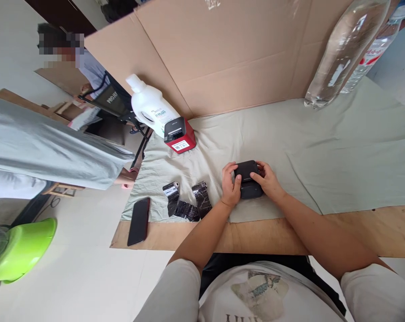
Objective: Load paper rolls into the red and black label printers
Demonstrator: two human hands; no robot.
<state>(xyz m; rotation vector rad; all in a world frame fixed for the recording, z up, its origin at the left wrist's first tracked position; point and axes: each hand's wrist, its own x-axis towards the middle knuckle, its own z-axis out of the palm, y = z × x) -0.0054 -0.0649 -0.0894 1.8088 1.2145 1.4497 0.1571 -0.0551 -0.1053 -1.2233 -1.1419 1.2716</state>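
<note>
A small black case (251, 190), made of two rounded rectangular halves one above the other, sits at the cloth-covered table between my hands. I cannot tell whether it lies on the cloth or is held just above it. My left hand (230, 183) grips its left side, fingers at the far corner and thumb near the seam. On the right side, my right hand (270, 180) has its thumb across the upper half and its fingers around the far edge. Left of my hands lie black glossy strips (188, 209) with rolled ends, beside a dark phone (138, 221).
A red and black box (180, 135) stands before a white detergent bottle (153, 105). Cardboard (236, 53) walls the back. Large clear bottles (345, 53) stand at the back right. A person in grey (51, 138) is at the left, another sits behind. A green basin (24, 250) is on the floor.
</note>
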